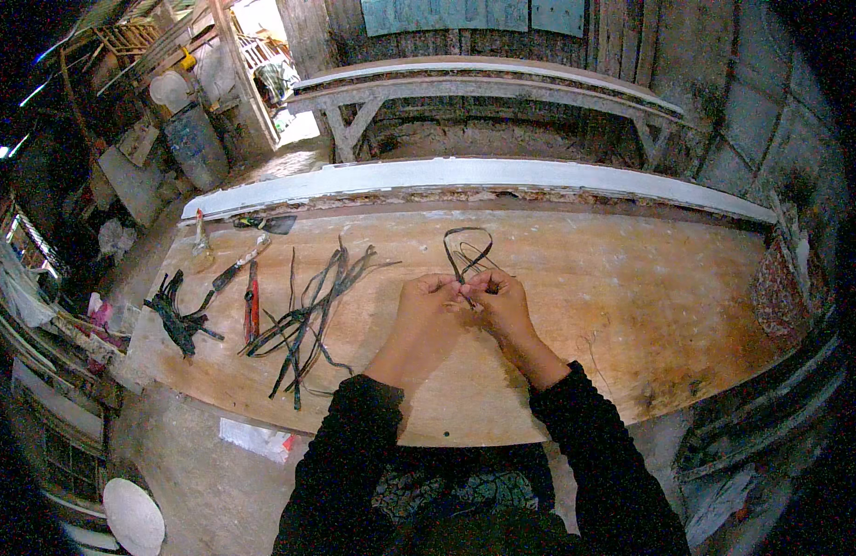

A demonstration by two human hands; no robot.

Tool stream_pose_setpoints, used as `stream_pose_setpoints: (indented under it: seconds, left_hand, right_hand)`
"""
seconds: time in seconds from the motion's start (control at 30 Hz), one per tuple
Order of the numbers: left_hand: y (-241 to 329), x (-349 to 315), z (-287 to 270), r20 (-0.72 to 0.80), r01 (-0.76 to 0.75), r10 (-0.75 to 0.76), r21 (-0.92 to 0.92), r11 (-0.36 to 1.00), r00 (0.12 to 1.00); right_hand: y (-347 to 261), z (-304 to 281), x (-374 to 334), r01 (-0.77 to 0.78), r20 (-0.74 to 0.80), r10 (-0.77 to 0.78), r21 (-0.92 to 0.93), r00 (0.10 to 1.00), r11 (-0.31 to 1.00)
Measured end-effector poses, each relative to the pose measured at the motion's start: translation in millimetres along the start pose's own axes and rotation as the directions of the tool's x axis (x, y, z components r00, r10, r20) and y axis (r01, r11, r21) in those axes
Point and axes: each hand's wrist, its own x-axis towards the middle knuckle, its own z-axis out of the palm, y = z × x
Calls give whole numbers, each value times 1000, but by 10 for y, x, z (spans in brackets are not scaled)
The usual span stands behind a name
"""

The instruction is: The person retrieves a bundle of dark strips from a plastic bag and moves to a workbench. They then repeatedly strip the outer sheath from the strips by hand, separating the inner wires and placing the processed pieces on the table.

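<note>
Over the middle of the wooden table (613,296), my left hand (431,301) and my right hand (498,301) meet, fingers pinched together. Between them they grip a thin dark strip (490,243), which rises beyond my fingertips in a loop, with finer strands beside it. The exact knot or crossing at my fingertips is hidden. To the left of my hands, a loose pile of long dark strips (315,313) lies spread on the wood. Beside it rest red-handled pliers or cutters (252,304) and a knife-like tool (231,271) with a dark handle. Farther left is a bunch of black strips (179,320).
A long white-topped board (483,173) runs along the table's far edge. Near its left end are a flat dark tool (272,224) and a small bottle (202,243). A wooden bench (493,85) stands behind. A blue barrel (196,144) stands at the back left.
</note>
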Motion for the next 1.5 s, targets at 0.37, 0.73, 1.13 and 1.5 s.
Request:
stream_pose_setpoints:
  seconds: [0.37,0.73,1.13,1.5]
  left_hand:
    - [175,-106,90,69,70,-72,28,997,995]
    - [168,-98,95,69,164,-149,-351,922,986]
    - [200,-124,100,91,92,-66,-319,943,994]
    - [242,-149,150,84,64,-42,-279,958,996]
  right_hand:
    - [190,-74,102,234,17,-250,-416,968,879]
    - [6,-20,-37,429,208,-395,-643,895,634]
    - [352,-133,168,208,54,-201,-298,978,931]
    - [67,-128,95,-267,262,170,397,950,878]
